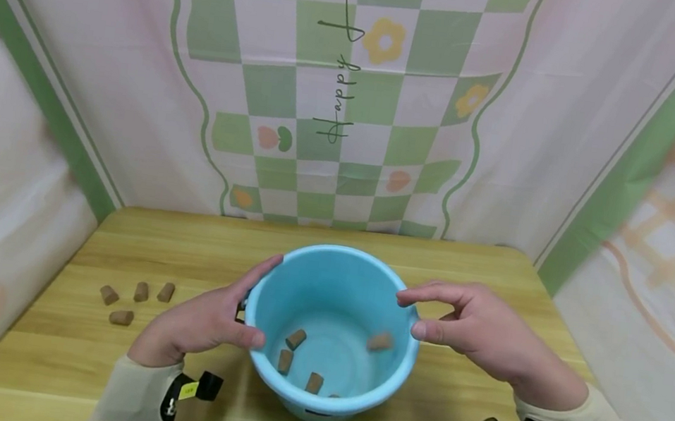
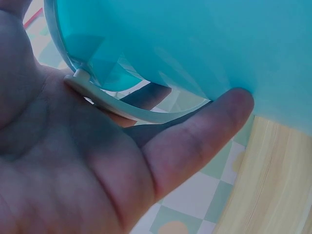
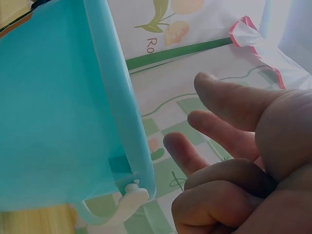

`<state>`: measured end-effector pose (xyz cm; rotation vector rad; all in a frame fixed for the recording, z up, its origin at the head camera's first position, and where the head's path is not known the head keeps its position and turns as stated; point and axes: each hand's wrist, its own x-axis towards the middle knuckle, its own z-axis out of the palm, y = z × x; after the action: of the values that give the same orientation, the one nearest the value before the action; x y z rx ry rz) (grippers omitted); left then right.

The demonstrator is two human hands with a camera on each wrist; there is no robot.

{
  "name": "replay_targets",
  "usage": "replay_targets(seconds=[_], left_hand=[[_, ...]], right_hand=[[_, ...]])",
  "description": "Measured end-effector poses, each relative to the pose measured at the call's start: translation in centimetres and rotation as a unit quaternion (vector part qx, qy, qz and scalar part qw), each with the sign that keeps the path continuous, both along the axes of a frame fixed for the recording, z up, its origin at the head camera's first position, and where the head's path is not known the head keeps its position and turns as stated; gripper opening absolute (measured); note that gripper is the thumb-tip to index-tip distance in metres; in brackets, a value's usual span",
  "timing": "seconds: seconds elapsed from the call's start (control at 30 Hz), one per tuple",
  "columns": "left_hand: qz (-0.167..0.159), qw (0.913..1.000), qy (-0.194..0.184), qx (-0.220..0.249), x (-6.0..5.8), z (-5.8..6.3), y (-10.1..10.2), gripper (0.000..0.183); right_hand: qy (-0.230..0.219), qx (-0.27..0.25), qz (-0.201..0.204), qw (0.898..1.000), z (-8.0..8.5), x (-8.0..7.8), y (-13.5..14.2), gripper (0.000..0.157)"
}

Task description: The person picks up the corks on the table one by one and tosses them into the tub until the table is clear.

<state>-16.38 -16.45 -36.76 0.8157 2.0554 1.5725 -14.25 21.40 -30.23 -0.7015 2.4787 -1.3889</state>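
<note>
- The right hand (image 1: 475, 328) had its thumb and forefinger apart, near the right side of the bucket (image 1: 328, 280); the right wrist view showed two fingers folded toward the palm.
- The left hand (image 1: 202, 317) was spread along the bucket's left side, thumb and forefinger at the rim, with one straight finger touching the outer wall rather than clamping it.
- The bucket was between the hands at the middle of the table (image 1: 230, 246), its round mouth facing up.
- The blurred cork (image 1: 380, 342) showed within the bucket's right side, its long axis running roughly left to right, the right end slightly farther away; I could not tell whether it touched the bottom.
- Three more corks (image 1: 296, 338) lay on their sides at the bucket's left and near part: one slanted away to the right, two pointed roughly away from the person. The near rim hid most of another brown piece.
- Four loose corks (image 1: 121, 317) were on the table, left of the left hand: the nearest lay crosswise, the leftmost slanted, the other two pointed mostly away.
- The pale handle (image 3: 131, 204) joined the bucket just below the rim.
- Behind the table hung a green-and-white checked cloth (image 1: 321, 87).
</note>
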Motion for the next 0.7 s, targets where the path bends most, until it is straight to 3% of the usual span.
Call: replay_targets(seconds=[0.23,0.7], left_hand=[[-0.007,0.9999,-0.003,0.015,-0.02,-0.06,0.11,0.103],[-0.007,1.0,0.002,0.006,0.01,0.05,0.08,0.102]], right_hand=[[0.004,0.008,-0.009,1.0,-0.03,-0.07,0.13,0.036],[-0.06,-0.094,0.017,0.994,-0.1,-0.33,0.55,0.041]])
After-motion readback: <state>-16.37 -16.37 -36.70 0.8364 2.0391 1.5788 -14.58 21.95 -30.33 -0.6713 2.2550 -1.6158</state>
